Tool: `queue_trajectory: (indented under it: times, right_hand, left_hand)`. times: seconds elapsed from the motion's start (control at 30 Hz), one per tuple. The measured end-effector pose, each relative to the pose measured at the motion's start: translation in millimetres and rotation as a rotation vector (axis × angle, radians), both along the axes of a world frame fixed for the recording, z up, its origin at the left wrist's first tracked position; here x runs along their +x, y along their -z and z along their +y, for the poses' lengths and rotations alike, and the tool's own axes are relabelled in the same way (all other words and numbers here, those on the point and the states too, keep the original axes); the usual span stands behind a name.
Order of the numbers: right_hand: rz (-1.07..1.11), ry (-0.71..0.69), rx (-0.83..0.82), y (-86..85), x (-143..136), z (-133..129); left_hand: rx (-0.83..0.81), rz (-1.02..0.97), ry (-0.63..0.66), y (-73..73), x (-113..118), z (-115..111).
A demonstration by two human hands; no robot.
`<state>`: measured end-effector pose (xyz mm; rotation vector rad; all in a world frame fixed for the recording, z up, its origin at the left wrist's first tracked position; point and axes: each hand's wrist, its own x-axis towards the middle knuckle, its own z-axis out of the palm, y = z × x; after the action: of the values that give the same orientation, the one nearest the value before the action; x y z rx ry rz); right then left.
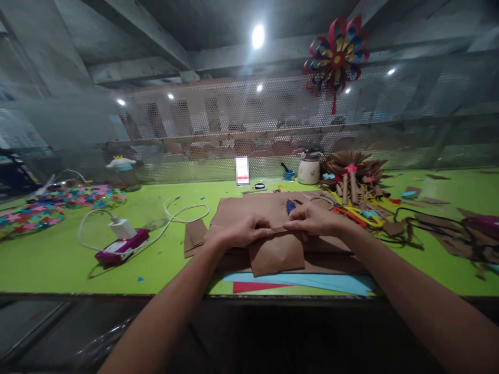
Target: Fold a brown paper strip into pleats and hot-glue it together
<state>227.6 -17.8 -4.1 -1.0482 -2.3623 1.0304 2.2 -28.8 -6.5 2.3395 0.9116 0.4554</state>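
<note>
A piece of brown kraft paper point(277, 254) hangs down from between my two hands, its far edge folded or rolled into a narrow strip. My left hand point(251, 230) pinches the left end of that edge. At the right end, my right hand point(310, 220) pinches the same edge with thumb and fingers. Beneath lie larger brown sheets point(234, 210) in a stack. A dark blue object point(290, 206), its kind unclear, sits just beyond my right fingers. Light blue paper strips point(312, 281) and a red strip point(253, 286) stick out at the near edge.
On the left, a white charger point(122, 228) is plugged into a purple power strip point(121, 248), its cable curling over the green table point(58, 270). At the back stand a lit phone point(242, 170) and a white jar point(309, 169). Yellow-handled scissors point(362, 217) and paper scraps lie right.
</note>
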Motion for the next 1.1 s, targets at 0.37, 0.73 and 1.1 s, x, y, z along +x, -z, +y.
queue_trajectory:
  times: [0.37,0.73,1.1]
  right_hand:
    - [-0.125,-0.15,0.255,-5.1,-2.8,-6.4]
    - [-0.161,-0.176,0.425,-5.0,-7.3,-8.2]
    - [0.5,-0.004,-0.001,-4.6,-3.4,-6.0]
  left_hand:
    - [-0.026,0.036,0.005,1.1,-1.6,0.2]
    - [0.021,0.054,0.056,-2.1,-9.1,1.6]
    - [-0.299,-0.258,0.054,-20.2,-13.7,-6.4]
